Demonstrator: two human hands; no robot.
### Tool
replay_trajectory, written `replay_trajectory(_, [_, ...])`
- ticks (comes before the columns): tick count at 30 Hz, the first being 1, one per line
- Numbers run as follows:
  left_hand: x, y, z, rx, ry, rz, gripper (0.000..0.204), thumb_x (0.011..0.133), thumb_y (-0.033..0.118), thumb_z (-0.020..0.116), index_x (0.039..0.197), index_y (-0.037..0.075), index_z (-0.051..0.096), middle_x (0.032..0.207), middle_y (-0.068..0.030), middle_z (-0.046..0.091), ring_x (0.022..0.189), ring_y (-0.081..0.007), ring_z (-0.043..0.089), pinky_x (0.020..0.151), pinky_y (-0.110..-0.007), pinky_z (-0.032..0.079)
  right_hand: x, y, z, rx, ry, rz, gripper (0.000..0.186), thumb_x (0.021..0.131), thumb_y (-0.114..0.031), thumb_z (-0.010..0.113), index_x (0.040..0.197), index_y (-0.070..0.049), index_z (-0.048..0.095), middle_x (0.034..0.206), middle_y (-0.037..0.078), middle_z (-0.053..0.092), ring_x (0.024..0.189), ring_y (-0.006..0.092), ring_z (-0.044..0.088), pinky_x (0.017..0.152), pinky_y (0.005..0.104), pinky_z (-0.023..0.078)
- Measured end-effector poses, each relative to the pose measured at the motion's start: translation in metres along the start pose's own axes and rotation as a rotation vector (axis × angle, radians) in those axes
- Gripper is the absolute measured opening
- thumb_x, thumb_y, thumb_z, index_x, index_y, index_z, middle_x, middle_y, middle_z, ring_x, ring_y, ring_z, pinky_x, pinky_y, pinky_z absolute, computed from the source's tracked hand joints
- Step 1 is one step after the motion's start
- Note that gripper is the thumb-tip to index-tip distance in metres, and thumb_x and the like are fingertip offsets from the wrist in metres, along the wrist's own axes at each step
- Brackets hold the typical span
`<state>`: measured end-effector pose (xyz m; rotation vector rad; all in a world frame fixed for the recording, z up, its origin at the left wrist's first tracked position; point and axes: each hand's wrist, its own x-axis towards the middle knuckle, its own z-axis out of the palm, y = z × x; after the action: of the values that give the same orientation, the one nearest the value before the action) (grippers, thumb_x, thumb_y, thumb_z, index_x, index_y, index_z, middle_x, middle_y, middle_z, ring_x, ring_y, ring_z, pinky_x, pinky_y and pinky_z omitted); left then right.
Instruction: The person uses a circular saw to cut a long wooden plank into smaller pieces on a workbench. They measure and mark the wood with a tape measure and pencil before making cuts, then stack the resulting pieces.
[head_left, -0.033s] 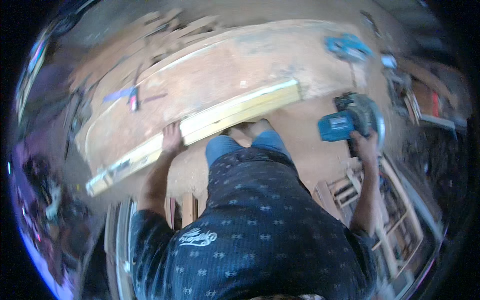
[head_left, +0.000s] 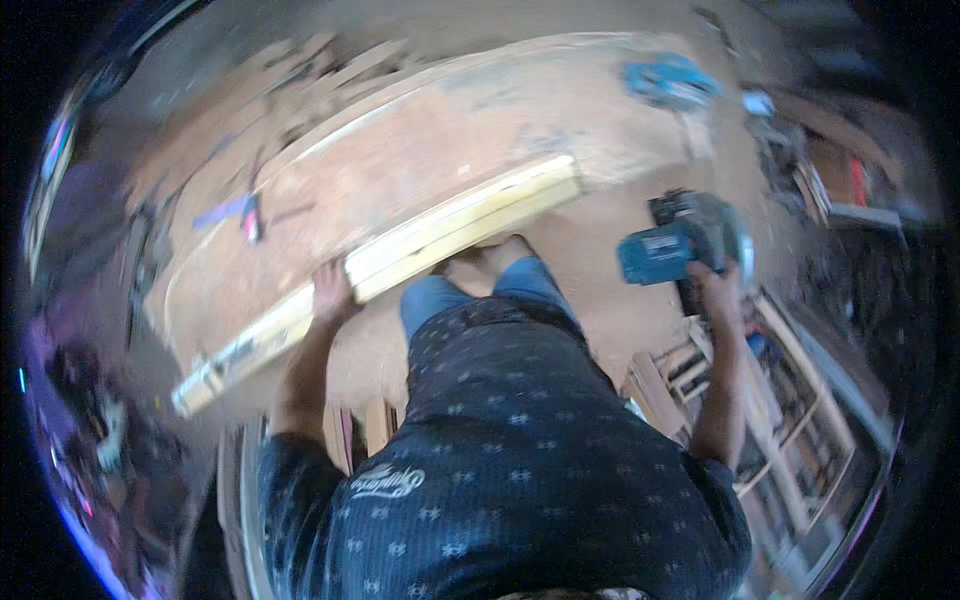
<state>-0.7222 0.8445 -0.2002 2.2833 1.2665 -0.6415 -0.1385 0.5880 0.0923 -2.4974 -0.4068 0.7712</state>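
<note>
A long pale wooden beam [head_left: 460,222] lies slantwise across the near edge of the worktable, running from lower left to upper right. My left hand [head_left: 332,290] lies over the beam left of its middle, fingers wrapped across its top. Out to the right, my right hand [head_left: 712,285] grips the rear handle of a blue and dark circular saw [head_left: 660,253]. The saw is held apart from the beam, beyond its right end. Motion blur softens the fingers of both hands.
A large wooden board with a curved far edge [head_left: 420,130] covers the worktable. On it lie a blue power tool [head_left: 672,78] and a red-handled tool [head_left: 252,220]. Wood offcuts [head_left: 350,75] are heaped beyond. A slatted wooden frame [head_left: 800,430] stands at lower right.
The whole view has shifted slightly, so the board, beam and saw appear a little farther left. Both hands keep their holds.
</note>
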Motion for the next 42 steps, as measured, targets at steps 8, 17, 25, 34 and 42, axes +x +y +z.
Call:
replay_trajectory(8, [-0.017,0.032,-0.026,0.075,0.236,0.197,0.124,0.052,0.023,0.094,0.152,-0.005,0.025,0.135,-0.0251,0.046,0.124,-0.0430,0.045,0.111,-0.054,0.034,-0.072,0.129,-0.016,0.518,0.299,0.290,0.013,0.079,-0.014,0.072,0.086,-0.005,0.064,0.068,0.001,0.058,0.052,0.0131,0.053,0.049,0.0287,0.041])
replay_trajectory(17, [0.023,0.222,-0.082,0.038,0.323,0.276,0.123,0.055,0.028,0.092,0.153,-0.004,0.024,0.131,-0.0269,0.047,0.122,-0.0444,0.046,0.110,-0.056,0.034,0.002,0.261,-0.067,0.772,0.498,0.323,0.012,0.083,-0.014,0.070,0.089,-0.004,0.065,0.066,0.002,0.058,0.052,0.0145,0.054,0.048,0.0305,0.044])
replay_trajectory(25, [0.118,0.468,-0.092,0.020,0.239,0.300,0.130,0.055,0.037,0.095,0.154,-0.004,0.021,0.138,-0.0268,0.044,0.131,-0.0443,0.042,0.116,-0.054,0.031,0.099,0.354,-0.129,0.641,0.420,0.355,0.012,0.082,-0.012,0.069,0.089,-0.003,0.065,0.070,0.002,0.059,0.054,0.0134,0.053,0.050,0.0296,0.044])
replay_trajectory(34, [0.192,0.561,-0.088,0.187,0.084,0.115,0.136,0.060,0.050,0.093,0.158,-0.001,0.014,0.149,-0.0254,0.037,0.143,-0.0415,0.034,0.120,-0.055,0.028,0.128,0.436,-0.187,0.611,0.338,0.354,0.010,0.087,-0.011,0.068,0.093,-0.003,0.066,0.066,0.000,0.057,0.049,0.0115,0.051,0.046,0.0281,0.041])
replay_trajectory(42, [0.316,0.682,-0.213,0.040,0.564,0.463,0.096,0.081,0.048,0.079,0.154,0.006,0.034,0.152,-0.0254,0.039,0.142,-0.0441,0.037,0.117,-0.055,0.032,0.122,0.450,-0.184,0.678,0.376,0.557,0.012,0.086,-0.013,0.068,0.091,-0.003,0.065,0.067,0.001,0.058,0.052,0.0123,0.053,0.047,0.0288,0.042])
